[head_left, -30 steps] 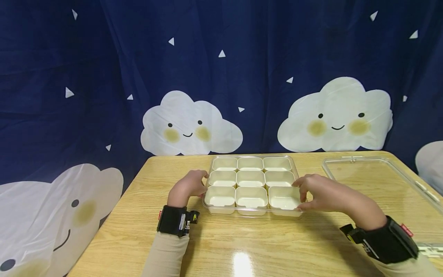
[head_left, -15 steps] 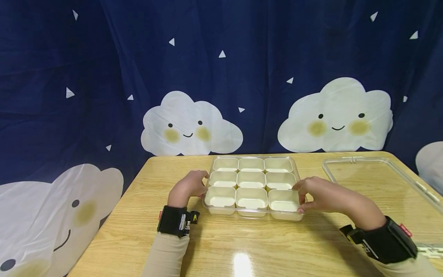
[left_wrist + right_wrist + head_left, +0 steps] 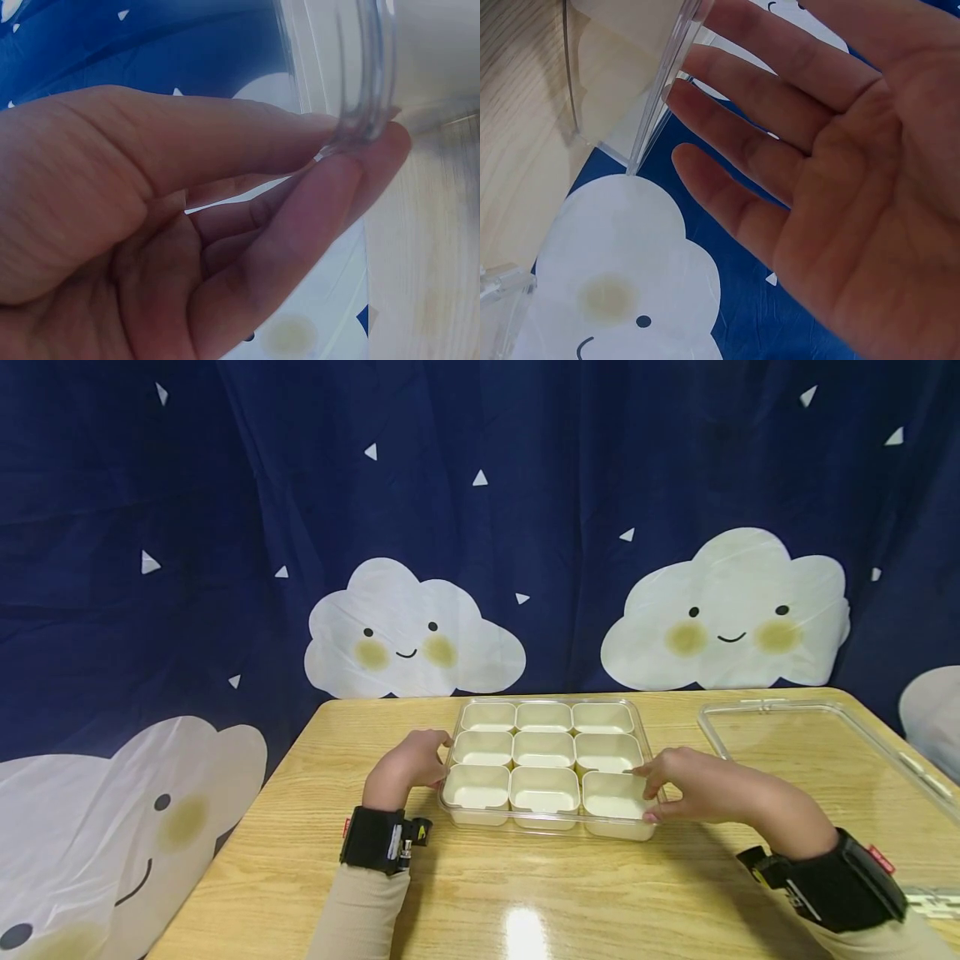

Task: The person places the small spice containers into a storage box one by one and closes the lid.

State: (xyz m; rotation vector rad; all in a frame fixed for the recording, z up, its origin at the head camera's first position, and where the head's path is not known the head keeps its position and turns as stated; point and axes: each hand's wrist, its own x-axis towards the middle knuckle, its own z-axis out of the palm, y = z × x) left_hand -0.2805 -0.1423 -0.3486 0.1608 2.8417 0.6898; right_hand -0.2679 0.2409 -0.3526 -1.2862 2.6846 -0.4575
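Note:
A clear plastic box [image 3: 545,829] stands near the table's far edge, holding rows of small cream-coloured cups. My left hand [image 3: 408,768] pinches its left rim between thumb and fingers; the left wrist view shows this clear rim [image 3: 364,82] close up. At the front right corner, my right hand [image 3: 697,785] has fingertips over the right side of the front right cup [image 3: 615,793] and its thumb near the outer corner. In the right wrist view, several gently bent fingers [image 3: 735,131] lie by the clear wall; thumb and index contact is hidden there.
A clear lid [image 3: 825,760] with side latches lies on the right of the wooden table [image 3: 480,893]. Behind the table hangs a dark blue curtain [image 3: 562,527] with white clouds. A white patterned object [image 3: 930,906] shows at the right edge.
The front right cup has shifted slightly toward me and down, and my right hand has lowered a little with it. The left hand keeps its hold on the box.

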